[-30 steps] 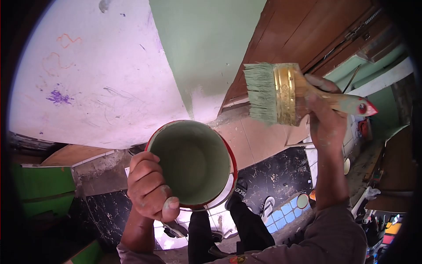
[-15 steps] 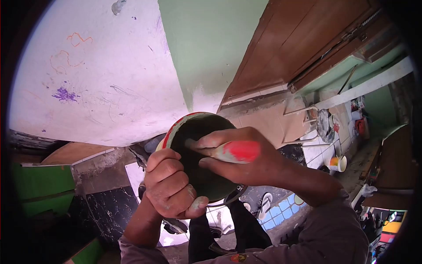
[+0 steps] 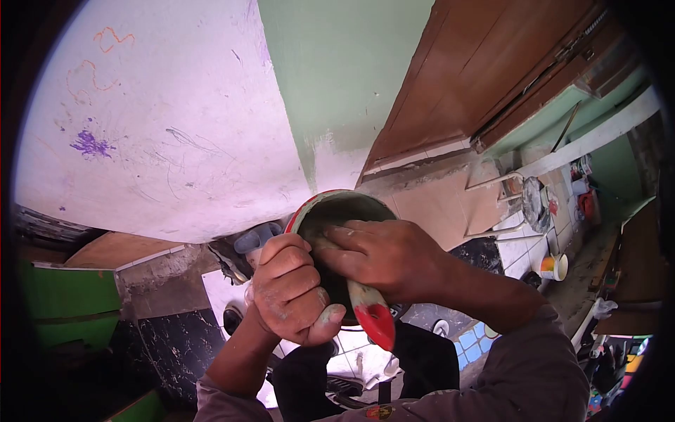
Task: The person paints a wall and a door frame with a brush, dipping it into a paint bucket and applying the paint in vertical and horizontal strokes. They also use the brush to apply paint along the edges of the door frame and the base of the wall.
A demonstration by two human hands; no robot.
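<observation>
The left hand (image 3: 290, 290) is wrapped tight around the side of a red-rimmed paint can (image 3: 330, 211), held up in front of the half-painted green wall (image 3: 337, 63). The right hand (image 3: 383, 254) grips a paintbrush (image 3: 373, 316) pushed down into the can, bristles hidden inside, its red-tipped handle sticking out towards the person.

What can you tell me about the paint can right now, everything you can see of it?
The paint can is a round open tin, held up in front of the wall and tilted. Its rim is red and white, smeared with green paint, and its inside looks dark green. The left hand grips its near side. The right hand lies over the mouth and covers most of it, holding a brush handle with a red tip that sticks out toward the camera. The bristles are hidden, seemingly inside the can.
</observation>
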